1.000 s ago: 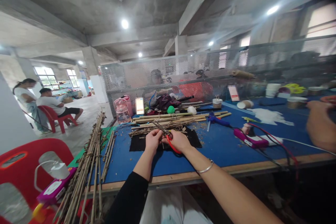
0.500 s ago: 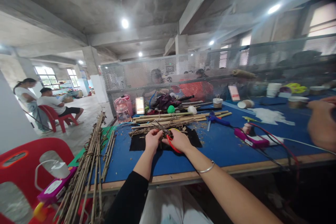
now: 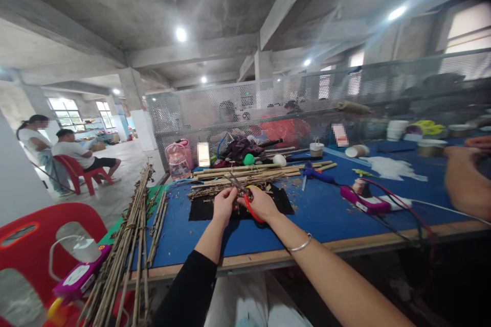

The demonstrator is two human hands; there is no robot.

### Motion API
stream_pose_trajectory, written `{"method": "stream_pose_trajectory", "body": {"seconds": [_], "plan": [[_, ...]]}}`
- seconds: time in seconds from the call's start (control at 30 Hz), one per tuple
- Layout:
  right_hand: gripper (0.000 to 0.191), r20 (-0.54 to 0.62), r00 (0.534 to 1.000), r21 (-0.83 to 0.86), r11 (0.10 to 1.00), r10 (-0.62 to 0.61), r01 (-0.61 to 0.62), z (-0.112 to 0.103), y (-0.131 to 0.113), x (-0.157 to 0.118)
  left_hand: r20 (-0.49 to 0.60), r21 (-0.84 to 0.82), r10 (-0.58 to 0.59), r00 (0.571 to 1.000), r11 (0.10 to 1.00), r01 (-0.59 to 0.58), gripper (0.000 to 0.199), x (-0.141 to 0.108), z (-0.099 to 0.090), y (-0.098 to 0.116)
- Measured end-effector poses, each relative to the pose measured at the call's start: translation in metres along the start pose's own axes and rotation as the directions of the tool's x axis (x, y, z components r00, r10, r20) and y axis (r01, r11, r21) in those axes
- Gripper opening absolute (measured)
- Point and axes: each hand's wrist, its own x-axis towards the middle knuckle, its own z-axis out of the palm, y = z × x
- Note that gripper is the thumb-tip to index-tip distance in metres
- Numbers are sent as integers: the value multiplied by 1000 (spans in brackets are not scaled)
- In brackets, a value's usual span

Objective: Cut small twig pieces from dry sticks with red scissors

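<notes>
red-handled scissors (image 3: 250, 205), slim metal blades, tips angled forward-left, above the black mat (image 3: 283, 201)

Scissors (image 3: 252, 209) of metal and smooth plastic, rough woody stalks (image 3: 121, 237), matt-topped wood-edged bench (image 3: 326, 209), shiny metal bangle (image 3: 302, 243), perforated metal screen (image 3: 176, 112)

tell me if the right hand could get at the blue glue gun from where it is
Probably yes: nothing tall seems to stand between the right hand and the blue glue gun, just black sheet and blue tabletop, though that hand holds red-handled scissors.
</notes>
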Motion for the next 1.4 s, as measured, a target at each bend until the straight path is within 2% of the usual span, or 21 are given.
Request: {"method": "stream_pose_trajectory", "body": {"seconds": [0.1,0.37,0.63,0.77,0.97,1.27,1.4], "plan": [[40,4,1000,6,1000,21,-21,-1,0,0,56,22,-53,997,998,52,42,-1,0,1],[50,-143,985,-178,981,-101,75,1,4,2,27,119,-72,997,991,68,35,0,-1,-3],[50,-34,999,-129,991,28,-32,-3,-2,-2,5,107,-76,997,991,75,41,4,-4,-5],[52,-19,999,-137,990,42,-45,-5,-3,-1,-40,108,-93,995,990,96,42,4,-5,-3],[52,9,998,-128,989,70,-68,-4,-1,0,-29,160,-80,996,984,84,38,0,-3,0],[50,-45,999,-156,988,-13,6,2,2,1,-139,144,-36,990,988,56,35,3,-2,-2],[51,-67,996,-190,980,-63,49,4,2,2,-129,138,-18,991,990,36,32,3,-2,-4]]}}
